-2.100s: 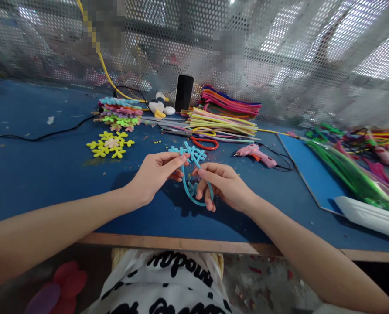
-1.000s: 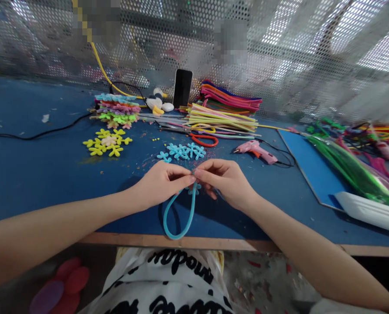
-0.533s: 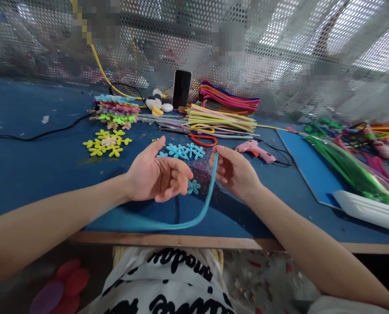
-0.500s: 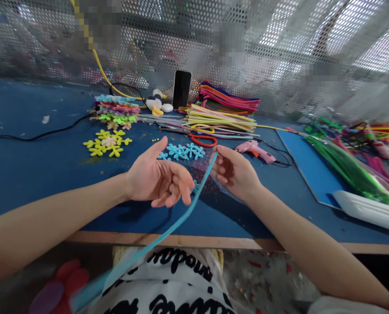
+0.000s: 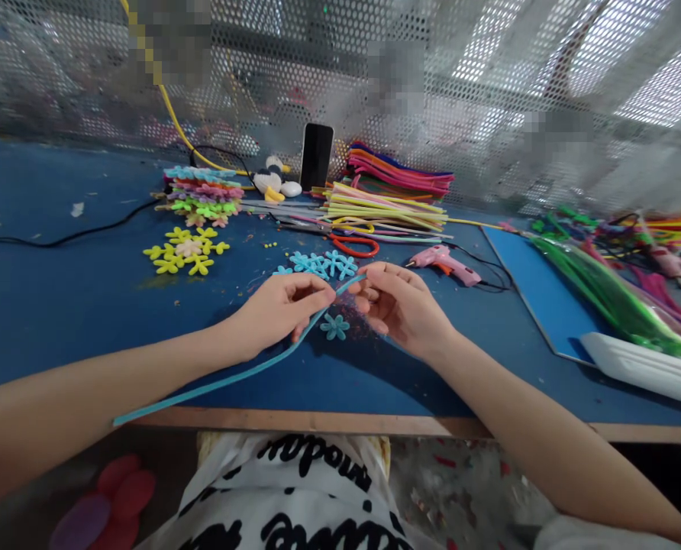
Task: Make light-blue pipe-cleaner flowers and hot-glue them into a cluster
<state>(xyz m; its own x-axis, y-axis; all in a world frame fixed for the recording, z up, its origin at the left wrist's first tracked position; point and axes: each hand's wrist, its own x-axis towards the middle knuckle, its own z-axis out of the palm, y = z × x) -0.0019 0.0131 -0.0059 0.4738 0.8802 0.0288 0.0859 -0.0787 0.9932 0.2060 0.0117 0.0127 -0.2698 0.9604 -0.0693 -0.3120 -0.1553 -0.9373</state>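
A long light-blue pipe cleaner (image 5: 249, 373) runs between my hands and trails down left across the table edge. My left hand (image 5: 280, 309) pinches it between thumb and finger. Close by, my right hand (image 5: 401, 305) grips its upper end at the fingertips, other fingers loosely curled. Below and between the hands lies a small blue pipe-cleaner flower (image 5: 334, 327). Just beyond them sits a cluster of blue flower shapes (image 5: 323, 264), partly behind my left hand. Farther left rests a yellow snowflake-like piece (image 5: 188, 250) with a pale centre.
Red-handled scissors (image 5: 355, 244) and a pink glue gun (image 5: 443, 263) lie behind my hands. Pipe-cleaner bundles (image 5: 386, 206), a standing phone (image 5: 317, 156) and a stack of coloured flower pieces (image 5: 203, 195) are at the back. A blue board (image 5: 524, 298) and green bundle (image 5: 609, 290) lie right.
My left hand was spread open and has now closed on the pipe cleaner near its upper end. The right hand has shifted slightly left, and the strip's tail has swung up onto the table edge.
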